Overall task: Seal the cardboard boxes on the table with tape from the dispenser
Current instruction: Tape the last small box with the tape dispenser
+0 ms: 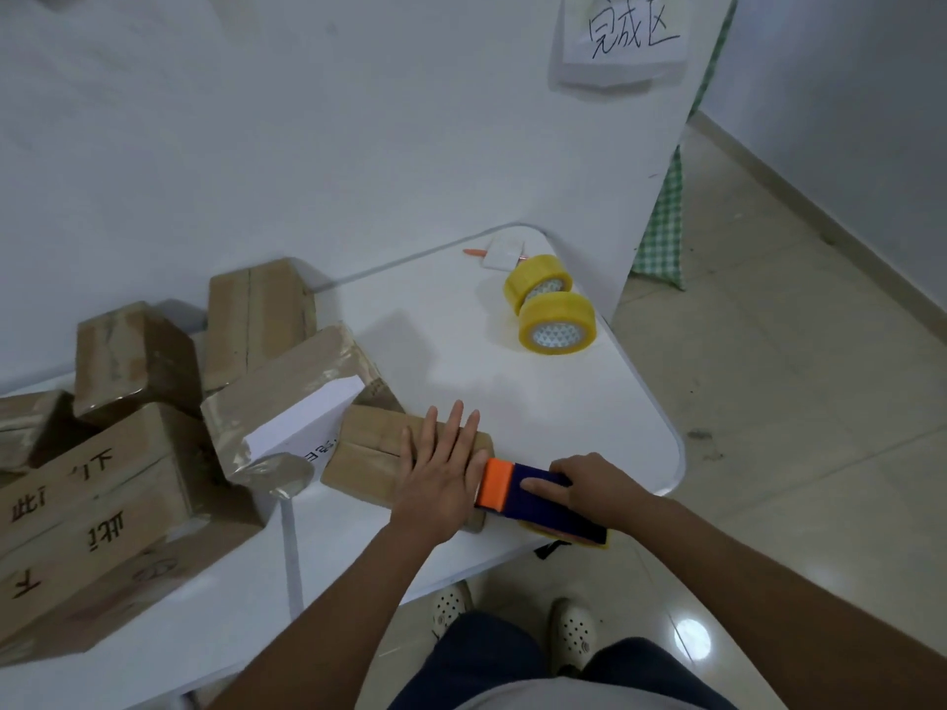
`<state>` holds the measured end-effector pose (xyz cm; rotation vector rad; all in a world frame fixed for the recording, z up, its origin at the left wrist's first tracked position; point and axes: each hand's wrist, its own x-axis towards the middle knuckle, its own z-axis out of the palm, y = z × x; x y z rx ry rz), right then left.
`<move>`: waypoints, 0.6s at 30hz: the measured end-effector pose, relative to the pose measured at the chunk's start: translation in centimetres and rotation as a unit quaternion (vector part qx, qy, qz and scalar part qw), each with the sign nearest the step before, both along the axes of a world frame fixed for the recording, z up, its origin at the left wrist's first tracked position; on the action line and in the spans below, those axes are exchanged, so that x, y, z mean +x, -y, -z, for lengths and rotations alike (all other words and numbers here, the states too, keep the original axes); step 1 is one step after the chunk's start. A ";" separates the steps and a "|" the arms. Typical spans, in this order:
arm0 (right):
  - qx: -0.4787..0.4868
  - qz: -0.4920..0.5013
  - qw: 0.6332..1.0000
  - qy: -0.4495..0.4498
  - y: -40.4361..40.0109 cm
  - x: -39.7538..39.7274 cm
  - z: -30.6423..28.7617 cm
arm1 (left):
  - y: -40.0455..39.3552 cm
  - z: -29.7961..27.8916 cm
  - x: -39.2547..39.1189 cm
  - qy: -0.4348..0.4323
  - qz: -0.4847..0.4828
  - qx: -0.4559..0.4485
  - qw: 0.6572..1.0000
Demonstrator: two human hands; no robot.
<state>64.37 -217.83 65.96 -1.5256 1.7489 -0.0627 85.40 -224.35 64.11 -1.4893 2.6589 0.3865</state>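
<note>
A small flat cardboard box [366, 456] lies near the table's front edge, its top seam running left to right. My left hand [439, 471] presses flat on the box's right half, fingers straight. My right hand [597, 486] grips the tape dispenser [533, 497], dark blue with an orange front and a yellow tape roll underneath. The dispenser's orange end sits against the box's right end, right beside my left hand.
Several more cardboard boxes [128, 484] are piled on the left of the white table [589, 402]; one taped box [292, 397] carries a white label. Two yellow tape rolls [556, 325] and a white card lie at the back right. A wall sign [628, 35] hangs above.
</note>
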 end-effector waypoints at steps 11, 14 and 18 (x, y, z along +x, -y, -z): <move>-0.021 0.013 0.999 -0.027 -2.4 -3.6 0.0 | 0.2 0.8 0.1 0.012 -0.004 0.009 1.000; -0.001 0.032 0.998 -0.052 -3.6 -5.6 0.1 | 0.2 0.8 0.1 0.008 -0.010 0.005 1.000; 0.000 0.043 0.997 -0.070 -3.1 -4.5 0.3 | 0.3 0.4 0.0 -0.024 -0.020 0.029 0.999</move>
